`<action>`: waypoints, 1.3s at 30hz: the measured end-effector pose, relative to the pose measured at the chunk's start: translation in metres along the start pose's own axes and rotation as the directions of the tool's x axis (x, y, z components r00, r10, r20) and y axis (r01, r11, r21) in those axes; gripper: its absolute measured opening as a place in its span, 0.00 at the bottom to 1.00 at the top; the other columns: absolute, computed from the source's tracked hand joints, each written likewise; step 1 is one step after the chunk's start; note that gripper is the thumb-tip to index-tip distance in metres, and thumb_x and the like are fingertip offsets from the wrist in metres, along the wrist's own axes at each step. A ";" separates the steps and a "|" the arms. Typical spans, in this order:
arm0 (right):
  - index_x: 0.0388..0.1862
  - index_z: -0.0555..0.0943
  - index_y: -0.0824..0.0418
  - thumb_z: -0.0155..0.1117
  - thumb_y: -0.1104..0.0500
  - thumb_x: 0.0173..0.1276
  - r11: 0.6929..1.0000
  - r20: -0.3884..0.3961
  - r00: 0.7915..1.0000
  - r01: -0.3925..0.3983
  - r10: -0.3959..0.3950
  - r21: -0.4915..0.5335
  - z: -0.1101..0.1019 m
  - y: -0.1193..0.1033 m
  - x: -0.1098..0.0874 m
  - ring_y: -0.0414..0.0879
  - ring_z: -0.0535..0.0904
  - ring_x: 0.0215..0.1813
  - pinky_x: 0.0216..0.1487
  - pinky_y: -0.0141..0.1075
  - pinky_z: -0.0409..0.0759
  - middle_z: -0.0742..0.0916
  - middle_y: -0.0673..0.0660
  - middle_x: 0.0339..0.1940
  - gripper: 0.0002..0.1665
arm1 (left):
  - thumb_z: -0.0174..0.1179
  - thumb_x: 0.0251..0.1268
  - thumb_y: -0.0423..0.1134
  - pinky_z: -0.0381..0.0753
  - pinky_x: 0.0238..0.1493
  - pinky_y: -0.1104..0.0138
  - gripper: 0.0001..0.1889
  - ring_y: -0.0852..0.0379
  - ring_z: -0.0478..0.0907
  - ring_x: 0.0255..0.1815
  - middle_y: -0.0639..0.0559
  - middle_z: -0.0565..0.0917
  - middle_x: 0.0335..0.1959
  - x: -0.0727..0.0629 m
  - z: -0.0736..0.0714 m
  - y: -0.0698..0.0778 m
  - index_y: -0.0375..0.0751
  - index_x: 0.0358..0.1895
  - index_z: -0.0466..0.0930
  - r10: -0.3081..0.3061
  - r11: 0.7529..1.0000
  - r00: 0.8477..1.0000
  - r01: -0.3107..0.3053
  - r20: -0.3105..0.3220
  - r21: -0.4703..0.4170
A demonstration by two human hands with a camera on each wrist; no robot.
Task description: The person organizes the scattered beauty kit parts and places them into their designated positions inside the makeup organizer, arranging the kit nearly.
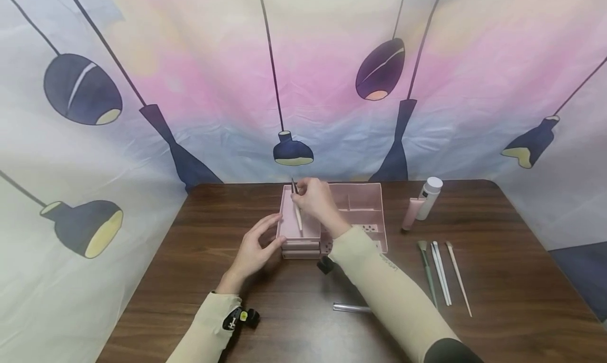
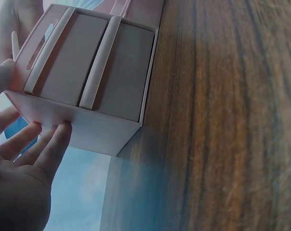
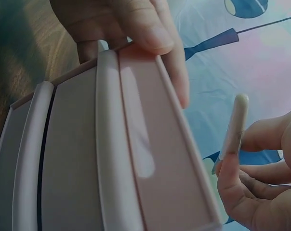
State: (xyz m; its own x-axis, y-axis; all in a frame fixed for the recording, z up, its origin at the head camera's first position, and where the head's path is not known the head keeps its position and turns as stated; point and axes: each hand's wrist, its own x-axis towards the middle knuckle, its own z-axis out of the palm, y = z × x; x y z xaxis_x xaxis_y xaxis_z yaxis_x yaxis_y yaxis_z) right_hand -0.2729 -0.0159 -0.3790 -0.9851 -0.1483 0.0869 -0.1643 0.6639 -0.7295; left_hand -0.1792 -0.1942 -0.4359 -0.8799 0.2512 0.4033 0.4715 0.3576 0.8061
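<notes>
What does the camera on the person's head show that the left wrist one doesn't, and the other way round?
Only the head view shows the white bottle, the pink tube and the green brush.

Only the left wrist view shows the long slot in the pink drawer box's upper front, and the outer side wall that the left hand touches.

Both show the box, both hands, the wooden table and at least part of the slim tool in the right hand.

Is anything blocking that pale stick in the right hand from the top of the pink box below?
Nothing visible is. The right hand holds the pale stick over the pink box's top; the left hand touches the box's edge, beside the path.
</notes>
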 end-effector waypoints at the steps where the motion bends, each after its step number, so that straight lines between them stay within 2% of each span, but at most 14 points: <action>1: 0.54 0.82 0.60 0.69 0.55 0.62 1.000 0.000 1.000 -0.007 0.007 -0.015 0.002 0.000 0.001 0.48 0.84 0.44 0.47 0.37 0.86 0.88 0.55 0.43 0.22 | 0.65 0.60 0.26 0.79 0.55 0.41 0.26 0.35 0.71 0.63 0.29 0.71 0.64 0.000 0.000 0.000 0.24 0.63 0.71 -0.004 1.000 1.000 0.004 0.003 -0.007; 4: 0.54 0.82 0.61 0.69 0.54 0.62 0.999 0.008 1.000 -0.025 0.026 -0.048 0.007 0.000 0.003 0.48 0.83 0.42 0.44 0.36 0.85 0.88 0.54 0.41 0.22 | 0.65 0.61 0.27 0.78 0.57 0.41 0.26 0.36 0.70 0.64 0.30 0.71 0.65 -0.001 0.000 -0.001 0.26 0.63 0.71 -0.012 1.000 1.000 0.012 0.005 -0.019; 8: 0.55 0.82 0.61 0.69 0.53 0.63 0.995 0.028 0.998 -0.045 0.048 -0.091 0.014 -0.005 0.006 0.47 0.81 0.36 0.35 0.33 0.83 0.88 0.54 0.38 0.23 | 0.65 0.61 0.28 0.78 0.57 0.41 0.26 0.37 0.70 0.65 0.31 0.71 0.65 -0.001 -0.001 -0.002 0.27 0.64 0.72 -0.011 1.000 1.000 0.011 0.003 -0.019; 14: 0.42 0.82 0.62 0.69 0.55 0.63 0.992 0.044 0.998 -0.048 0.054 -0.120 0.022 -0.016 0.006 0.45 0.79 0.25 0.22 0.30 0.78 0.85 0.54 0.29 0.14 | 0.65 0.62 0.29 0.80 0.58 0.50 0.26 0.39 0.72 0.64 0.33 0.72 0.65 0.000 -0.002 -0.002 0.29 0.64 0.72 -0.003 1.000 1.000 0.003 0.008 -0.003; 21: 0.32 0.81 0.60 0.68 0.54 0.63 0.986 0.102 0.989 -0.098 0.112 -0.134 0.027 -0.018 0.003 0.45 0.77 0.22 0.17 0.32 0.75 0.84 0.55 0.26 0.10 | 0.65 0.61 0.29 0.79 0.57 0.43 0.26 0.39 0.72 0.64 0.34 0.72 0.65 0.001 -0.001 -0.002 0.28 0.64 0.72 -0.006 1.000 1.000 0.006 0.010 -0.012; 26: 0.36 0.82 0.60 0.67 0.54 0.64 0.986 0.137 0.981 -0.125 0.139 -0.110 0.027 -0.017 0.004 0.43 0.75 0.18 0.14 0.30 0.72 0.84 0.53 0.24 0.10 | 0.65 0.62 0.30 0.79 0.58 0.43 0.26 0.40 0.72 0.65 0.34 0.72 0.65 0.001 -0.001 -0.003 0.29 0.64 0.72 -0.009 1.000 1.000 0.009 0.012 -0.012; 32: 0.29 0.81 0.57 0.67 0.53 0.64 0.986 0.126 0.984 -0.109 0.124 -0.123 0.027 -0.017 0.003 0.44 0.74 0.19 0.16 0.31 0.71 0.83 0.53 0.22 0.09 | 0.65 0.62 0.30 0.77 0.58 0.41 0.26 0.38 0.71 0.65 0.33 0.71 0.66 0.000 -0.001 -0.004 0.28 0.64 0.72 -0.008 0.999 1.000 0.009 0.016 -0.033; 34: 0.34 0.83 0.59 0.67 0.53 0.64 0.987 0.125 0.984 -0.113 0.128 -0.116 0.028 -0.017 0.003 0.44 0.75 0.20 0.16 0.31 0.71 0.84 0.54 0.24 0.10 | 0.65 0.62 0.30 0.77 0.58 0.41 0.26 0.38 0.71 0.65 0.33 0.71 0.65 0.000 -0.001 -0.004 0.28 0.64 0.72 -0.009 0.999 1.000 0.009 0.016 -0.032; 37: 0.48 0.83 0.62 0.66 0.53 0.64 0.989 0.119 0.985 -0.112 0.123 -0.098 0.027 -0.016 0.003 0.43 0.75 0.21 0.16 0.30 0.72 0.86 0.56 0.31 0.17 | 0.65 0.62 0.29 0.77 0.58 0.41 0.26 0.38 0.71 0.64 0.33 0.71 0.65 0.000 -0.001 -0.003 0.28 0.64 0.72 -0.009 0.999 1.000 0.010 0.014 -0.033; 39: 0.54 0.81 0.63 0.66 0.54 0.64 0.992 0.109 0.989 -0.095 0.104 -0.082 0.026 -0.015 0.003 0.44 0.76 0.22 0.17 0.30 0.74 0.87 0.57 0.35 0.22 | 0.65 0.62 0.29 0.78 0.57 0.41 0.26 0.38 0.72 0.64 0.33 0.72 0.65 0.000 -0.001 -0.002 0.28 0.64 0.72 -0.009 1.000 1.000 0.009 0.011 -0.030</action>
State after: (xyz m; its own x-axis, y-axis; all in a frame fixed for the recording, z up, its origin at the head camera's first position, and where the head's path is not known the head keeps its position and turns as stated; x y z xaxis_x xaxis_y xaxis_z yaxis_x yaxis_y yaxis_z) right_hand -0.2720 -0.0452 -0.3850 -0.9854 -0.1576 -0.0637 -0.0736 0.7331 -0.6761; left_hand -0.1808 -0.1959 -0.4373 -0.8835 0.2576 0.3913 0.4613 0.3329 0.8224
